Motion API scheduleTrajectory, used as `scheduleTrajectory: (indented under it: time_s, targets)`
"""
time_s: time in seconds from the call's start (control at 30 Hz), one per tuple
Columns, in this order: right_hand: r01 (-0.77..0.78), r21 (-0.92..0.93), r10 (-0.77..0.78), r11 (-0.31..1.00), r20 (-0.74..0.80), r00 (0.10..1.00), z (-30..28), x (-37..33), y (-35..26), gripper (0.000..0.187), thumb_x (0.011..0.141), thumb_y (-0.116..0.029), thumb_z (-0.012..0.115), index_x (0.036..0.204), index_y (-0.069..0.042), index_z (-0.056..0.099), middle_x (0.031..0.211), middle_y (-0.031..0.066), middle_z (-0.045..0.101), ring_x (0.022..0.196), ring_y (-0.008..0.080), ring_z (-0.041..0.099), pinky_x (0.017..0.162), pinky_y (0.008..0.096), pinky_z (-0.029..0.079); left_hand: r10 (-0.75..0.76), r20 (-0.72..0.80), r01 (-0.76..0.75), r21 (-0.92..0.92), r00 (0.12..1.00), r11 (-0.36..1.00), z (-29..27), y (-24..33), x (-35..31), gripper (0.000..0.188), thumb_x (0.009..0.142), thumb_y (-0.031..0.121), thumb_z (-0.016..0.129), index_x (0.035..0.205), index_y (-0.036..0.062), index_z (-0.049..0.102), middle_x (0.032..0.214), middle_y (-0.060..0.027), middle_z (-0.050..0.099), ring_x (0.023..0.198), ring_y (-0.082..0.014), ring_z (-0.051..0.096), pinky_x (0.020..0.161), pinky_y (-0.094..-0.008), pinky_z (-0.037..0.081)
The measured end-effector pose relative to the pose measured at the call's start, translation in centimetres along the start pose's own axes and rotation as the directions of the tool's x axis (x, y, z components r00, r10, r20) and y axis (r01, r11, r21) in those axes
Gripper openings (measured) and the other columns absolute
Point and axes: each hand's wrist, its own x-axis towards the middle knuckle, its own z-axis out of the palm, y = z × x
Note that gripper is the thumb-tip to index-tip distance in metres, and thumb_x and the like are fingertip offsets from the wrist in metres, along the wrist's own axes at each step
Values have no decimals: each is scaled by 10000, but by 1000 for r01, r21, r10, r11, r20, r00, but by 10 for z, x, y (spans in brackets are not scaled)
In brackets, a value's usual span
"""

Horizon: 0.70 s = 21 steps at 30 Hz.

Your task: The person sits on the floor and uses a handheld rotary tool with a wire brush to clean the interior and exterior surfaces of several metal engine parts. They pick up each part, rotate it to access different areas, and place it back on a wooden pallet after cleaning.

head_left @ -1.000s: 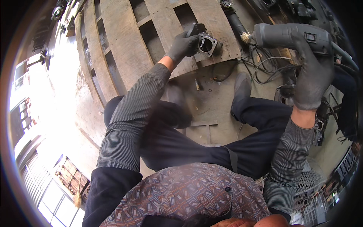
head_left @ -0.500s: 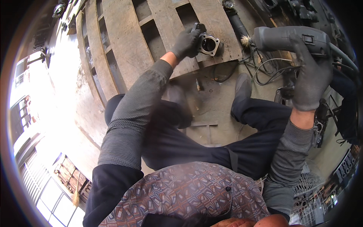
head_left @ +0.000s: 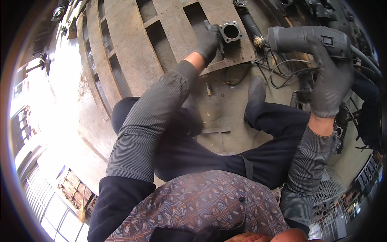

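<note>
The left hand (head_left: 207, 43), in a dark glove, had its grip closed around the body of a metal part (head_left: 231, 40), whose square flange came out to the right of the fingers. This part was above the near right corner of a wooden pallet (head_left: 129, 36); whether it rested there, one could not tell. The grip of the right hand (head_left: 332, 82) was wrapped around a grey power tool (head_left: 302, 39), its long axis lying left to right. Its wire brush (head_left: 259, 41) pointed left, apart from the flange and slightly nearer, while the round opening faced mostly upward, across this axis.
</note>
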Motion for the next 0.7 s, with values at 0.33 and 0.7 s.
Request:
scheduleTrajectory:
  time_s: [0.33,0.7]
  targets:
    - [-182,194,185,964,1,983,-4,11,12,532,792,-132,895,1210,55,623,1105,106,698,941,156,688,859,285,567,-76,31,75,8,997,997,18,-17,24,758,1042,619,445,958,-107,648,853,-215,674,785,-288,581,772,-443,489]
    - [-7,378,39,926,-76,996,21,9,-10,564,768,-78,906,1232,40,609,1120,93,690,998,160,665,927,312,544,75,-64,-76,-16,995,997,-22,88,-54,464,1003,363,611,1243,-34,629,1149,-225,714,955,-336,731,825,-389,577]
